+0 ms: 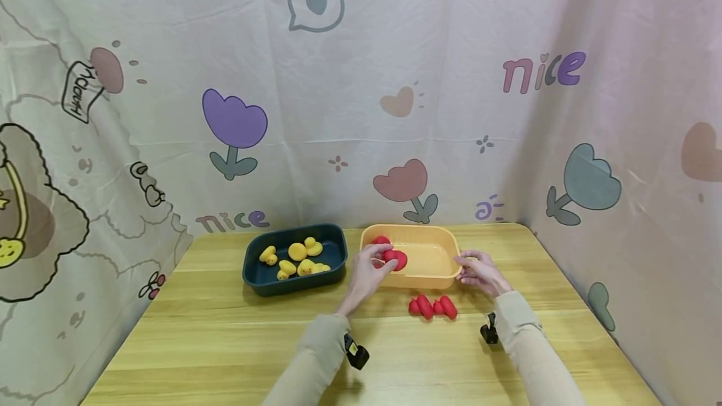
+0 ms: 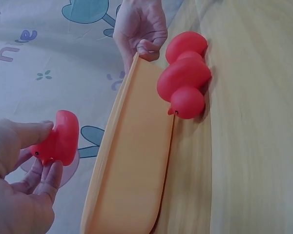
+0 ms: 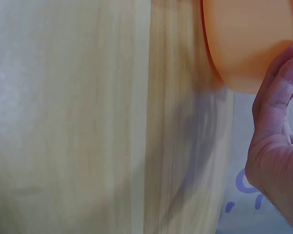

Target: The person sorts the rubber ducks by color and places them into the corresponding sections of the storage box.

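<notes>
Wooden table [image 1: 225,356] | left grip [image 1: 369,271] pinches one red duck [image 1: 396,259] | right grip [image 1: 479,271] holds orange bin [image 1: 445,281] (two red ducks [image 1: 432,307] outside)

I see free counter [image 1: 225,343] along the near edge; two red ducks [image 1: 433,307] lie just before the orange tray [image 1: 445,277], blocking there.

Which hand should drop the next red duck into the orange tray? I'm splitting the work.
Left, probably: the left hand already pinches a red duck over the orange tray, while the right hand grips its rim.
</notes>
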`<move>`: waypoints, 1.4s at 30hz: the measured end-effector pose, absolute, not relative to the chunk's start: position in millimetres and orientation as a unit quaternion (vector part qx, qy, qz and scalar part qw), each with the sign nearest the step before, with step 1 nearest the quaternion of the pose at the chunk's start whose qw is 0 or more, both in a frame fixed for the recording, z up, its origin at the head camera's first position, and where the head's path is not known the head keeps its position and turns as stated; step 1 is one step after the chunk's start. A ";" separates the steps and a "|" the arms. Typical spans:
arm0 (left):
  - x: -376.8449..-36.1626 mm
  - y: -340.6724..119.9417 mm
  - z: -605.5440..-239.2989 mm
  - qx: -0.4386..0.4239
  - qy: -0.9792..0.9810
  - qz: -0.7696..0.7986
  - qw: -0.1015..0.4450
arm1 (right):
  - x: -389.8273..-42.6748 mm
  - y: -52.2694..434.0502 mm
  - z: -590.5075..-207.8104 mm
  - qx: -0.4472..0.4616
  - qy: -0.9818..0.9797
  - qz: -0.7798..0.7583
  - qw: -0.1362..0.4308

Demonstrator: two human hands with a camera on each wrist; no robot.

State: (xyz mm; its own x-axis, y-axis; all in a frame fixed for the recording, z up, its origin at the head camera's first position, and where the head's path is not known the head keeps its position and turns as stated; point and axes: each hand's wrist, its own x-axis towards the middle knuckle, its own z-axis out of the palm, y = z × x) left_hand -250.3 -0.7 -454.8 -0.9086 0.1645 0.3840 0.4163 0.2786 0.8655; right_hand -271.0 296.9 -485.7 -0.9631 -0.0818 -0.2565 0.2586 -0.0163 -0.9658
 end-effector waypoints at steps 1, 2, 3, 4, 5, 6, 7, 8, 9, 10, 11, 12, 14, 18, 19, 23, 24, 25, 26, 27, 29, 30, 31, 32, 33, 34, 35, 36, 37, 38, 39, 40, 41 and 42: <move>-251.2 0.9 -455.4 -0.180 -0.793 -0.571 0.111 | -271.1 296.7 -485.7 0.065 0.691 -0.710 0.119; -252.1 2.5 -456.0 -0.177 -0.794 -0.570 0.112 | -271.4 296.5 -485.9 0.067 0.691 -0.710 0.119; -252.7 4.3 -456.4 -0.176 -0.794 -0.571 0.113 | -271.6 296.3 -486.2 0.068 0.692 -0.709 0.118; -253.4 6.0 -457.1 -0.172 -0.795 -0.571 0.113 | -271.6 296.0 -486.3 0.066 0.694 -0.707 0.119; -254.3 8.0 -457.7 -0.166 -0.794 -0.574 0.112 | -271.6 295.8 -486.4 0.065 0.695 -0.706 0.120; -255.4 9.9 -458.5 -0.163 -0.793 -0.575 0.113 | -271.6 295.3 -486.3 0.066 0.695 -0.706 0.118; -256.3 11.8 -459.3 -0.158 -0.793 -0.577 0.113 | -271.4 295.1 -486.2 0.065 0.695 -0.706 0.118; -257.0 13.7 -459.7 -0.153 -0.793 -0.579 0.114 | -271.2 295.0 -486.1 0.064 0.695 -0.707 0.118; -257.6 15.5 -460.1 -0.148 -0.792 -0.581 0.114 | -271.2 294.8 -486.1 0.064 0.694 -0.708 0.118; -258.4 17.3 -460.3 -0.138 -0.794 -0.582 0.112 | -270.9 294.8 -485.8 0.061 0.694 -0.707 0.119; -259.3 19.1 -460.6 -0.129 -0.796 -0.581 0.110 | -270.7 294.9 -485.7 0.061 0.693 -0.709 0.119; -260.4 20.9 -460.7 -0.124 -0.798 -0.579 0.111 | -270.7 295.0 -485.6 0.060 0.693 -0.709 0.119; -262.7 24.3 -461.3 -0.113 -0.803 -0.574 0.112 | -270.5 295.2 -485.5 0.058 0.692 -0.710 0.119; -267.7 30.7 -462.6 -0.104 -0.807 -0.568 0.123 | -270.5 295.2 -485.6 0.056 0.693 -0.709 0.118; -268.5 32.2 -462.8 -0.101 -0.808 -0.567 0.125 | -270.4 295.0 -485.8 0.057 0.693 -0.709 0.117; -270.6 37.8 -463.4 -0.089 -0.804 -0.575 0.126 | -270.2 294.4 -485.8 0.060 0.692 -0.709 0.117; -271.1 39.1 -463.6 -0.085 -0.802 -0.577 0.126 | -270.1 294.1 -485.8 0.062 0.691 -0.710 0.117; -271.8 40.5 -463.6 -0.082 -0.800 -0.580 0.125 | -269.9 293.9 -485.7 0.063 0.690 -0.711 0.117; -272.1 42.0 -463.5 -0.078 -0.800 -0.582 0.125 | -269.8 293.9 -485.7 0.066 0.689 -0.713 0.117; -273.0 43.6 -463.7 -0.076 -0.800 -0.582 0.127 | -269.6 294.2 -485.8 0.065 0.689 -0.712 0.118; -274.8 46.1 -464.0 -0.072 -0.801 -0.580 0.132 | -269.6 294.0 -485.9 0.066 0.689 -0.712 0.118; -275.8 47.2 -464.0 -0.069 -0.801 -0.579 0.135 | -269.5 294.0 -485.7 0.070 0.689 -0.712 0.118; -277.0 48.3 -464.2 -0.068 -0.800 -0.580 0.137 | -269.4 294.1 -485.6 0.069 0.689 -0.711 0.119; -278.0 49.4 -464.5 -0.066 -0.800 -0.580 0.137 | -269.4 294.1 -485.7 0.067 0.689 -0.711 0.119; -279.1 50.2 -464.9 -0.065 -0.798 -0.584 0.135 | -269.3 294.2 -485.7 0.068 0.688 -0.712 0.119; -280.2 50.6 -465.4 -0.064 -0.795 -0.588 0.134 | -269.4 294.0 -485.7 0.071 0.687 -0.713 0.119; -280.9 50.9 -465.9 -0.065 -0.793 -0.591 0.132 | -269.4 294.1 -485.6 0.070 0.686 -0.714 0.120; -281.5 50.6 -466.4 -0.067 -0.788 -0.598 0.130 | -269.3 294.2 -485.6 0.069 0.686 -0.714 0.122; -281.4 50.0 -466.8 -0.068 -0.784 -0.605 0.124 | -269.4 294.2 -485.5 0.069 0.684 -0.715 0.123; -281.1 49.0 -467.1 -0.070 -0.780 -0.610 0.120 | -269.5 294.3 -485.6 0.070 0.683 -0.717 0.122; -280.8 47.6 -467.6 -0.074 -0.776 -0.616 0.117 | -269.5 294.6 -485.5 0.072 0.682 -0.718 0.123; -280.3 45.9 -468.2 -0.079 -0.772 -0.620 0.115 | -269.4 294.7 -485.3 0.069 0.682 -0.718 0.124; -279.6 44.1 -468.7 -0.083 -0.769 -0.624 0.112 | -269.3 294.8 -485.1 0.068 0.681 -0.719 0.124; -279.0 42.1 -469.5 -0.087 -0.764 -0.630 0.107 | -269.4 295.0 -485.0 0.066 0.681 -0.718 0.124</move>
State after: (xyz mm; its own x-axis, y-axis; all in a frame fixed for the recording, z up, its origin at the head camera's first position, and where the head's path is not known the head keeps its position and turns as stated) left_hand -279.0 42.1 -469.5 -0.9618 -0.0018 0.2738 0.2684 0.1914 0.9441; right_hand -269.4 295.0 -485.0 -0.9605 -0.0877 -0.2642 0.2684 -0.0408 -0.9624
